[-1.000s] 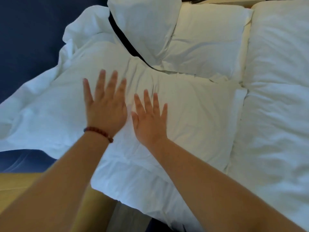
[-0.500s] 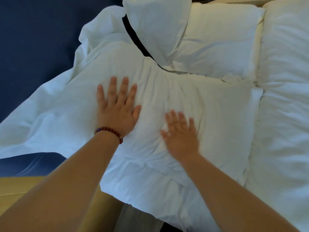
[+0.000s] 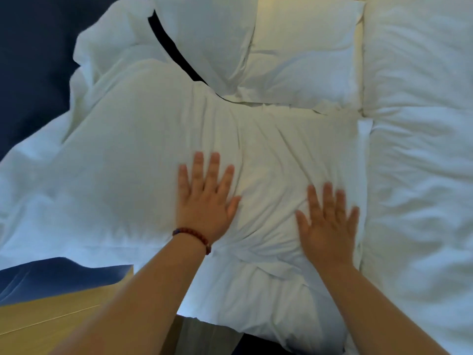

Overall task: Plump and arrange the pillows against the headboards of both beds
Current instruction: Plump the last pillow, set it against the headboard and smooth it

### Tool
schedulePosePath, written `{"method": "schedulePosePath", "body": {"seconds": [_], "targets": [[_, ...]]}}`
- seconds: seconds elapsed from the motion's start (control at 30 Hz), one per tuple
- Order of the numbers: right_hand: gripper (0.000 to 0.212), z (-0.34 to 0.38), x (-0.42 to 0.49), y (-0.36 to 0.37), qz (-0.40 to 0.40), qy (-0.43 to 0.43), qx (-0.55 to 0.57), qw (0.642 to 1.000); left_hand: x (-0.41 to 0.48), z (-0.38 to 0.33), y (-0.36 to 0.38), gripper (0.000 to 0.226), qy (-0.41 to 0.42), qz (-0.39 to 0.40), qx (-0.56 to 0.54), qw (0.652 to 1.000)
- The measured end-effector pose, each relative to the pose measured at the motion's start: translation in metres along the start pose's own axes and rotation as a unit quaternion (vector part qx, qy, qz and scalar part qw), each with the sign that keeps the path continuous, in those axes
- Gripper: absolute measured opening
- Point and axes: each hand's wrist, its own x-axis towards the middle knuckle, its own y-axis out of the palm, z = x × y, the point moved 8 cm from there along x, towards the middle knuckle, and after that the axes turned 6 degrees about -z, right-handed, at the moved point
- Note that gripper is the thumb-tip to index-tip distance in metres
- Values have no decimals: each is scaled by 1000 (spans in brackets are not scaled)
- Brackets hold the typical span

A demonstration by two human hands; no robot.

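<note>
Two flat palms are pressed on the pillow (image 3: 281, 139), nothing gripped: left hand (image 3: 204, 206) at its middle, right hand (image 3: 329, 226) nearer its right end; its long axis lies crosswise.

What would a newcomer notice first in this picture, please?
The left hand, wearing a red bead bracelet, and the right hand lie flat on the big white pillow in the middle. A second pillow and a third pillow sit at the top, and a rumpled duvet fills the right.
</note>
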Motion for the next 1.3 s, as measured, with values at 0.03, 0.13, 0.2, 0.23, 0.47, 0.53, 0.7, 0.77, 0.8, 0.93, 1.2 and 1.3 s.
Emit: {"method": "schedulePosePath", "body": {"seconds": [0.03,0.13,0.2,0.23,0.47,0.53,0.7,0.77,0.8,0.93,1.2,1.3], "targets": [[64,-14,-4,-1,-7,23,9,1000,-3,-4,7,66,-7,9,9,1000],[63,-4,-3,-5,-38,26,50,998,-2,-15,10,64,-26,11,5,1000],[64,5,2,-1,-34,-10,60,998,0,-25,15,64,-2,34,4,999],[65,-2,4,5,-18,-14,57,998,-1,-27,20,64,11,50,15,999],[70,-47,4,9,12,60,67,996,1,-27,25,57,-17,61,22,998],[65,-9,-4,2,-7,-25,77,997,-4,-43,21,58,-44,61,-17,997],[68,-59,-20,29,70,4,12,997,-30,-55,45,65,-37,136,17,990],[67,-89,-22,32,113,34,-5,993,-30,-54,42,65,-40,140,13,989],[68,-92,-23,31,127,33,-8,991,-31,-56,39,65,-45,138,5,989],[69,-74,-29,15,128,-1,20,992,-69,-72,27,63,-107,146,-43,983],[75,-62,-80,4,213,-141,4,967,-177,-104,18,66,-275,274,-243,889],[79,-66,-96,2,245,-170,-28,954,-215,-116,11,65,-308,281,-282,864]]}}
